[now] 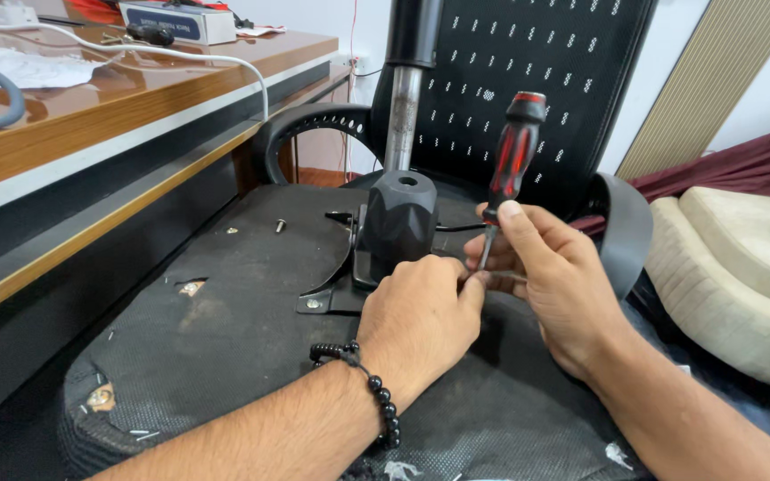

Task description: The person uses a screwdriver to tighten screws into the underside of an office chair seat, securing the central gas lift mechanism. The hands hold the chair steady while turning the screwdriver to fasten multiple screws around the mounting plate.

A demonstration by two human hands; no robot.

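Centre frame: upturned office chair, black fabric underside [225, 356] facing up, torn in places. Right hand [554, 285] closed around the shaft of a red-and-black screwdriver [511, 165], handle standing up, slightly tilted, right of centre. Left hand [421, 316], beaded bracelet [376, 392] at wrist, fingers pinched at the screwdriver tip beside the black mechanism housing [400, 218]; what it pinches is hidden. Metal gas column [403, 120] rises from the housing. Loose screw [280, 225] lies on the underside, upper left of centre. Wooden worktop [91, 98] upper left.

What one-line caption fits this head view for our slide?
Right hand holds a red-and-black screwdriver upright while left hand steadies its tip on an overturned office chair's underside.
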